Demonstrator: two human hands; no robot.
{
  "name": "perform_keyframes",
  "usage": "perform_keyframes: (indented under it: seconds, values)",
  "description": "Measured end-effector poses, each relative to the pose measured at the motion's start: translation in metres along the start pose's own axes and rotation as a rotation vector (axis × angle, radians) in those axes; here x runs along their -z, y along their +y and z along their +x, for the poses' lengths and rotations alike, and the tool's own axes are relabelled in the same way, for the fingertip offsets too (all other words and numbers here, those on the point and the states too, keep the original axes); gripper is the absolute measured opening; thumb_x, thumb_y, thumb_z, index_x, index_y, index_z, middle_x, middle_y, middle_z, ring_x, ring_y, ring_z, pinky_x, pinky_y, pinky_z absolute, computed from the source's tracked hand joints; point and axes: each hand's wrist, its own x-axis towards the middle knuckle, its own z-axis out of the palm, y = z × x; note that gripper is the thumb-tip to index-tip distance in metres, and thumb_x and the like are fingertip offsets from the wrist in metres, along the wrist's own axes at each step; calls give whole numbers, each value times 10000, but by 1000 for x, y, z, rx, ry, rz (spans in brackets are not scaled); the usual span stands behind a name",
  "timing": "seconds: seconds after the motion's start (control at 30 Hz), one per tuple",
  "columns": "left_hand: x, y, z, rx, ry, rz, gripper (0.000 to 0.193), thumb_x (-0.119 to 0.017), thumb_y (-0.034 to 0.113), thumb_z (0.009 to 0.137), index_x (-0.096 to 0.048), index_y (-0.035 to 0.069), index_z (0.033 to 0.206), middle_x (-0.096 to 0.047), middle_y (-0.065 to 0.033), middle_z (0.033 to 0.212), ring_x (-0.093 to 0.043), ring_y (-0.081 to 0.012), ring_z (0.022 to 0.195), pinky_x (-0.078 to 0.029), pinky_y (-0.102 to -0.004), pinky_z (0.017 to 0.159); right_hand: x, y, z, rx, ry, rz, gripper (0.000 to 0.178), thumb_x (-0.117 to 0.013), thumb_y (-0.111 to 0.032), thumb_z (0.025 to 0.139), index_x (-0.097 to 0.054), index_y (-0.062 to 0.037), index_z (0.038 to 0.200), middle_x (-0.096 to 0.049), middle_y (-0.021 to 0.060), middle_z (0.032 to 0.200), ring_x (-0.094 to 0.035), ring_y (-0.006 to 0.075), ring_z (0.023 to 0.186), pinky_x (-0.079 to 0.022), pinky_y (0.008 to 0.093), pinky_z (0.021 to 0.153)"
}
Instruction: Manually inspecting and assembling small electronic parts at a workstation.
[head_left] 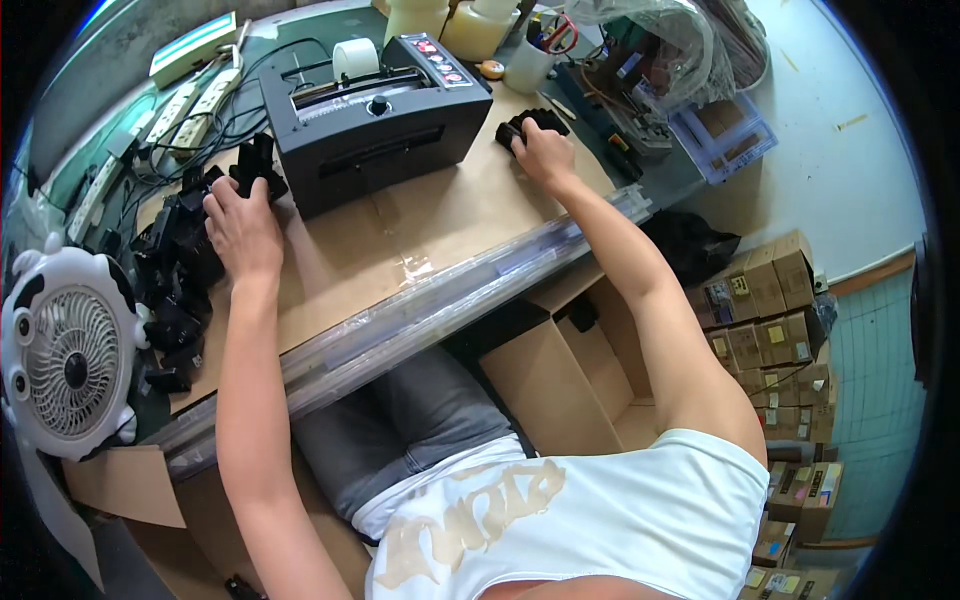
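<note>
My left hand [244, 232] reaches to the left side of the bench, its fingers curled round a small black plastic part [257, 160]. That part stands at the edge of a heap of similar black parts [175, 265]. My right hand [546, 156] is at the far right of the cardboard-covered top, closed on a dark piece [512, 130] mostly hidden by the fingers. More black, ridged material lies just beyond it. Between my hands sits a dark boxy machine [375, 150] with a white roll [355, 60], a knob and a button panel on top.
A white animal-shaped fan [75, 350] stands left of the heap, with power strips [205, 110] and cables behind. A pen cup [528, 68] and a blue bin [722, 135] are at the back right. Open cartons [550, 390] flank my lap; stacked boxes [765, 280] line the right.
</note>
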Motion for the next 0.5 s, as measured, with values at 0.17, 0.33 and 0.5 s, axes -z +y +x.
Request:
perform_keyframes:
  seconds: [0.17, 0.33, 0.5]
  values:
    - [-2, -19, -4, 83, 140, -385, 111, -527, 191, 951, -509, 84, 977, -527, -137, 1089, -557, -292, 956, -517, -357, 776, 37, -28, 0, -80, -119, 7, 254, -554, -346, 934, -578, -94, 942, -684, 137, 825, -650, 344, 693, -503, 423, 607]
    - [43, -10, 10, 624, 108, -1467, 141, -459, 195, 971, -451, 60, 1008, -604, -158, 1005, -635, -247, 798, -525, -281, 661, 56, -46, 6, 183, 406, 509, 301, -501, -344, 969, -622, -82, 1054, -647, 132, 1077, -613, 292, 951, -483, 369, 805]
    - [65, -5, 1, 404, -284, -2230, 172, -452, 143, 947, -428, 20, 1064, -636, -242, 1078, -655, -228, 735, -530, -265, 610, 66, -91, 29, 313, 377, 594, 318, -532, -304, 947, -652, -89, 1149, -555, 141, 1246, -513, 310, 1077, -421, 390, 944]
